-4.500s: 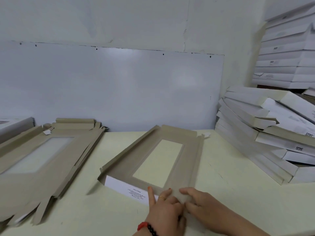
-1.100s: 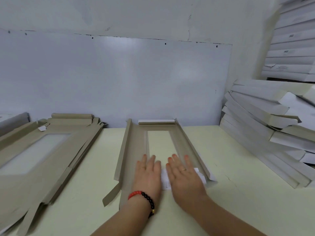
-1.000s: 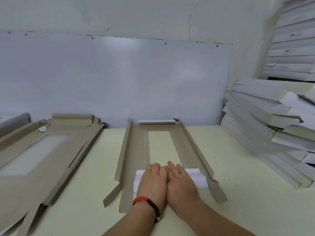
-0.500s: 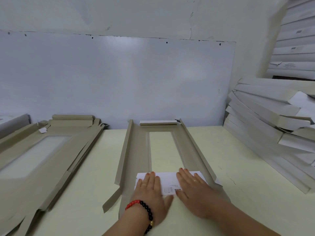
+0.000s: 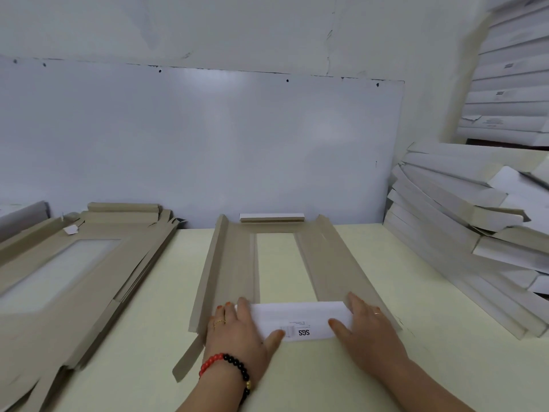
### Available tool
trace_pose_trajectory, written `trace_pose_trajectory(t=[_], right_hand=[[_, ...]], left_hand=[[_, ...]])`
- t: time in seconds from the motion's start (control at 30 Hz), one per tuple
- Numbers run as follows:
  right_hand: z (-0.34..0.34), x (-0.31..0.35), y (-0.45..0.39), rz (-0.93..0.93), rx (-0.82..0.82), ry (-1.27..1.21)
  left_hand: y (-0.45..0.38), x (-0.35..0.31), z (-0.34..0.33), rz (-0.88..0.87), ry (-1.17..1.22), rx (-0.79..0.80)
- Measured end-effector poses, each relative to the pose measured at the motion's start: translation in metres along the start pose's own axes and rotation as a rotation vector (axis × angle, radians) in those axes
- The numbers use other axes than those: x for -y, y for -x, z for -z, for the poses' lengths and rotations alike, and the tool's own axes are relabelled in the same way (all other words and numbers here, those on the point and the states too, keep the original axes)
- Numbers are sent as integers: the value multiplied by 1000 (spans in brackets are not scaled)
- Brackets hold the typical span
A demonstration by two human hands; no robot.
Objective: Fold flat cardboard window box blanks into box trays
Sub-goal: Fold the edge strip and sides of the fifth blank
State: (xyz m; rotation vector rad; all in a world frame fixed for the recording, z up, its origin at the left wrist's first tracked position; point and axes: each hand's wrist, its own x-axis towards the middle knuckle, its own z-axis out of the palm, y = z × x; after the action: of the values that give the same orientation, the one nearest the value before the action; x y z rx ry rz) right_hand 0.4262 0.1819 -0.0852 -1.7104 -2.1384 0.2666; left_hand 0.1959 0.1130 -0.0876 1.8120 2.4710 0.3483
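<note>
worktop (image 5: 371, 292), pale yellow-green, fills the near half of the view, backed by a white board (image 5: 208, 144) against the far wall. stack of folded white-and-tan box trays (image 5: 463, 227) leans at the right edge, with more white boxes (image 5: 511, 93) piled higher behind it. pile of flat tan window box blanks (image 5: 83, 263) lies at the left, fanned a little, window openings showing. one blank (image 5: 234, 263) lies in the middle of the worktop, tan side up, its long side walls raised left and right, its far end flap (image 5: 271, 217) folded up white-edged near the board, and its window showing the worktop beneath. near end flap (image 5: 300, 319), white with a printed label, is turned over onto the blank's near end. left hand (image 5: 240, 331) rests flat on the flap's left end, fingers straight and spread, thumb on the white face; a red-and-black bead bracelet (image 5: 225, 367) circles the wrist. right hand (image 5: 368, 331) presses the right end likewise, fingers extended, thumb on the flap. neither grip is curled round anything, as far as the wide lens shows. a ring (image 5: 219, 322) sits on a left finger.
</note>
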Motion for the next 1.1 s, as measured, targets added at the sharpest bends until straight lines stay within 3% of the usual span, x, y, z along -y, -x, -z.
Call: trace_pose_trajectory(t=[0.1,0.2,0.33,0.5,0.67,0.83,0.97,1.1], right_hand=[[11,-2,1,-79,-50,-385],[18,-5,2,-101,-37,-604],[23,-4,1,-94,0,-747],[32,-3,-1,-43,51,-784],[44,-10,14,98,216,-623],[54,-18,38,417,172,-219],[50,-4,51,722,-78,266],[21,20,55,827,-152,432]], left_hand=[[-3,3,5,27,329,-98],[-6,10,14,73,723,-144],[-2,14,17,4,790,-149],[1,20,27,42,975,-98],[25,33,47,-316,758,20],[45,40,48,-688,212,37],[59,17,44,-725,-227,-68],[64,-12,45,-686,-274,-35]])
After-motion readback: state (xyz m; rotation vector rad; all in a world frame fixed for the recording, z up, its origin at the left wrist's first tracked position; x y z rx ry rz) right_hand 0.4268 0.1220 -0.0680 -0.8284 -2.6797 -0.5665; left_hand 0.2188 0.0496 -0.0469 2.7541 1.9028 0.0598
